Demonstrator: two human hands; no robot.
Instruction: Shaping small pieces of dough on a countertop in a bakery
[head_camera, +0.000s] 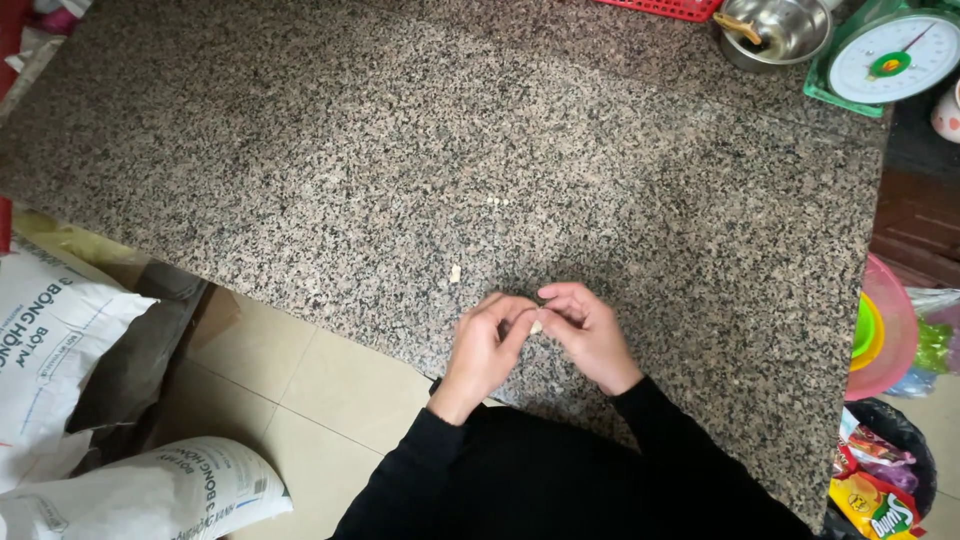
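Granite surface (400, 150), speckled brown, fills most of the frame; white sacks (60, 340) lie on the tiled floor at lower left. At upper right we see a steel bowl (775, 30) and a green scale (890, 55). Lower centre, our left hand (485, 345) and right hand (590, 335) meet, fingers (520, 322) of both pinched on a small pale piece (537, 326) held between them, just above the surface; its long axis we cannot tell. Another pale scrap (455, 273) lies up-left of the hands, nearer the left; tiny crumbs (497, 201) sit farther up.

Small pale piece (537, 326) pinched between fingertips above granite counter edge.
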